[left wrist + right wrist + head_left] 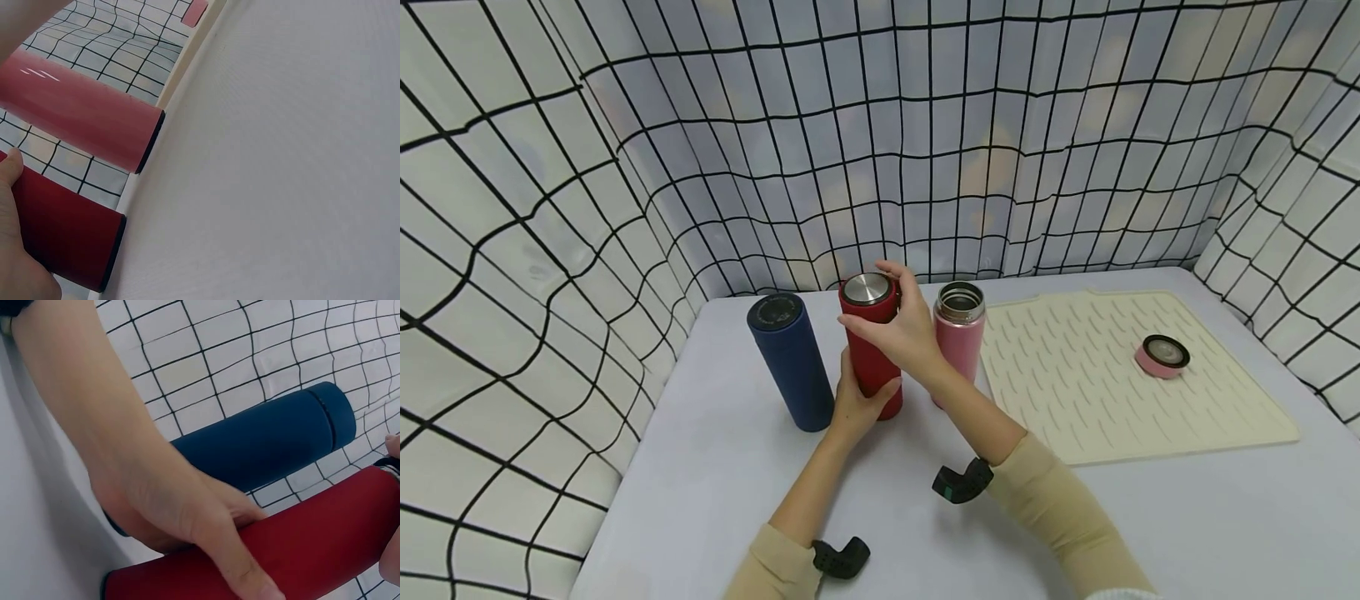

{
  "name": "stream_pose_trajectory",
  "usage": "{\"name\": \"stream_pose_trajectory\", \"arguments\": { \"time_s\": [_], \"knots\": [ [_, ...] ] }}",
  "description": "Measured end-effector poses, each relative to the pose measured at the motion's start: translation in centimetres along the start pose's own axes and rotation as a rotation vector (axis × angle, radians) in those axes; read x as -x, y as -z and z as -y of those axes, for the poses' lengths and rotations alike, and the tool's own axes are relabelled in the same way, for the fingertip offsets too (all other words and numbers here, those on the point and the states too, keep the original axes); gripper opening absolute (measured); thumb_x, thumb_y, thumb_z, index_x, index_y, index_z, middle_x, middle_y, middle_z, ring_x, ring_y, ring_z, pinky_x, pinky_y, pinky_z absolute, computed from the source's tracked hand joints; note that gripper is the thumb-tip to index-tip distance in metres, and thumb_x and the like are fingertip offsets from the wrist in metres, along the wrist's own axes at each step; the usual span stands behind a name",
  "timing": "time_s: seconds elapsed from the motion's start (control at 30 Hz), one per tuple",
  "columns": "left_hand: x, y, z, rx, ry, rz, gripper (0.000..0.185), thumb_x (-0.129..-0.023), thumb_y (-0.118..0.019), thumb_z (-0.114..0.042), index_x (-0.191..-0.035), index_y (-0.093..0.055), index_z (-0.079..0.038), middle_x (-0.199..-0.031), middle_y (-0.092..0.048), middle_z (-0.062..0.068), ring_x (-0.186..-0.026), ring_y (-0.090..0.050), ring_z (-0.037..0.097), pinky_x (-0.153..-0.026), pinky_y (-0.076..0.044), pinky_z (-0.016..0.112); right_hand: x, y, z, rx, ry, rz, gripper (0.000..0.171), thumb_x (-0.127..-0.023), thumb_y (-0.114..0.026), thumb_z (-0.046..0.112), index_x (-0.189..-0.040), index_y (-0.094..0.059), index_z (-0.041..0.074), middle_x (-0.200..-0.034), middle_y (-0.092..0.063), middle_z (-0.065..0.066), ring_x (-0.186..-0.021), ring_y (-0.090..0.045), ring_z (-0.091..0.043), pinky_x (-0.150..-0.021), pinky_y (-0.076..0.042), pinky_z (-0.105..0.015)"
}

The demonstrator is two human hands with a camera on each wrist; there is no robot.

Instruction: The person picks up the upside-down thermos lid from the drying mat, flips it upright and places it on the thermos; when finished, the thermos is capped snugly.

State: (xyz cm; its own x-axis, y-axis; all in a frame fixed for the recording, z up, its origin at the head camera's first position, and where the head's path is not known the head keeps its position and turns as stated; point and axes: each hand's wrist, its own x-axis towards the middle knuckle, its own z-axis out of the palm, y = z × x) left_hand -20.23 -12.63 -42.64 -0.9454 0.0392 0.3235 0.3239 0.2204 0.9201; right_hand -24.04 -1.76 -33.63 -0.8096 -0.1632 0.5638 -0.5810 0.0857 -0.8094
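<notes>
A red bottle with a steel-topped lid stands upright on the table between a blue bottle and an open pink bottle. My left hand grips the red bottle's lower body, thumb on its right side. My right hand curls over the red bottle's lid from the right. In the left wrist view the red bottle lies under my thumb, the pink bottle beyond it. The right wrist view shows my left hand wrapped round the red bottle, with the blue bottle behind.
A cream ribbed mat covers the table's right half, and a pink lid lies on it. White sheets with a black grid wall in the table on the left, back and right. Bare grey tabletop lies in front of the bottles.
</notes>
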Motion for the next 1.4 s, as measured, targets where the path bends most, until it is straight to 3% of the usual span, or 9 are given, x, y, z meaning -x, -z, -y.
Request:
{"name": "stream_pose_trajectory", "arguments": {
  "time_s": [0.17,0.3,0.43,0.6,0.7,0.83,0.97,1.2,1.4],
  "knots": [
    [0.0,-0.1,0.0,-0.004,-0.001,-0.006,0.071,-0.082,-0.067,-0.008,-0.135,-0.02,-0.004,-0.127,-0.045,0.02,-0.117,-0.045,0.032,-0.097,-0.038,0.044,0.0,-0.1,-1.2,0.025,-0.03,0.038,0.086,-0.069,-0.081,0.022,-0.137,-0.03,0.015,-0.127,-0.042,-0.009,-0.113,-0.044,-0.018,-0.087,-0.047,-0.034],
    [-0.1,-0.1,0.2,0.007,-0.035,-0.007,0.072,-0.082,-0.066,-0.007,-0.136,-0.019,-0.003,-0.127,-0.045,0.02,-0.116,-0.045,0.033,-0.096,-0.039,0.044,0.4,0.5,-1.5,-0.128,-0.091,0.131,0.088,-0.075,-0.073,0.012,-0.145,-0.02,0.02,-0.133,-0.039,-0.007,-0.118,-0.042,-0.019,-0.09,-0.045,-0.036],
    [-0.3,-0.1,1.3,0.026,-0.06,-0.007,0.073,-0.082,-0.067,-0.008,-0.136,-0.018,-0.005,-0.127,-0.045,0.019,-0.115,-0.046,0.031,-0.095,-0.04,0.044,0.9,0.9,-0.9,-0.249,-0.111,0.157,0.078,-0.079,-0.066,0.0,-0.143,-0.022,0.009,-0.131,-0.042,-0.014,-0.116,-0.045,-0.025,-0.091,-0.044,-0.037],
    [-0.9,-0.3,3.6,0.021,-0.052,-0.017,0.075,-0.08,-0.07,-0.012,-0.137,-0.02,-0.011,-0.127,-0.047,0.013,-0.114,-0.047,0.026,-0.095,-0.04,0.042,1.2,0.5,1.3,-0.116,-0.043,0.056,0.07,-0.074,-0.072,-0.001,-0.13,-0.03,-0.003,-0.124,-0.044,-0.019,-0.111,-0.046,-0.028,-0.09,-0.045,-0.036],
    [-0.9,-0.3,3.8,0.006,-0.058,-0.023,0.076,-0.08,-0.07,-0.014,-0.137,-0.019,-0.011,-0.127,-0.046,0.012,-0.115,-0.047,0.026,-0.095,-0.04,0.043,1.0,0.3,2.0,-0.047,-0.027,0.036,0.074,-0.071,-0.076,0.001,-0.127,-0.028,-0.005,-0.122,-0.043,-0.019,-0.11,-0.046,-0.028,-0.089,-0.045,-0.036],
    [-0.8,-0.3,3.3,0.016,-0.039,-0.018,0.077,-0.08,-0.07,-0.014,-0.137,-0.019,-0.012,-0.127,-0.046,0.013,-0.116,-0.046,0.027,-0.096,-0.039,0.043,0.9,0.7,1.9,-0.129,-0.063,0.127,0.077,-0.076,-0.07,-0.001,-0.137,-0.022,-0.002,-0.129,-0.039,-0.019,-0.113,-0.045,-0.027,-0.09,-0.044,-0.036],
    [-0.4,-0.2,1.6,0.026,-0.045,-0.007,0.075,-0.081,-0.069,-0.009,-0.136,-0.019,-0.007,-0.125,-0.046,0.017,-0.114,-0.046,0.029,-0.095,-0.04,0.043,0.7,1.2,1.1,-0.232,-0.072,0.172,0.073,-0.079,-0.064,-0.006,-0.139,-0.023,0.0,-0.129,-0.041,-0.019,-0.113,-0.046,-0.028,-0.09,-0.045,-0.038],
    [-0.1,-0.1,0.0,0.005,-0.043,0.006,0.072,-0.081,-0.067,-0.007,-0.135,-0.019,-0.004,-0.125,-0.046,0.019,-0.114,-0.046,0.03,-0.095,-0.04,0.041,0.0,0.8,-1.6,-0.107,-0.131,0.115,0.075,-0.074,-0.077,0.013,-0.135,-0.034,0.012,-0.123,-0.049,-0.007,-0.109,-0.05,-0.018,-0.088,-0.046,-0.032],
    [-0.1,-0.1,-0.1,-0.003,-0.055,0.002,0.072,-0.081,-0.067,-0.005,-0.135,-0.019,-0.003,-0.124,-0.047,0.02,-0.113,-0.047,0.032,-0.095,-0.04,0.043,-0.3,0.9,-1.6,-0.111,-0.078,0.144,0.069,-0.074,-0.075,0.008,-0.133,-0.039,0.01,-0.122,-0.051,-0.008,-0.107,-0.052,-0.021,-0.085,-0.048,-0.035]
  ]
}}
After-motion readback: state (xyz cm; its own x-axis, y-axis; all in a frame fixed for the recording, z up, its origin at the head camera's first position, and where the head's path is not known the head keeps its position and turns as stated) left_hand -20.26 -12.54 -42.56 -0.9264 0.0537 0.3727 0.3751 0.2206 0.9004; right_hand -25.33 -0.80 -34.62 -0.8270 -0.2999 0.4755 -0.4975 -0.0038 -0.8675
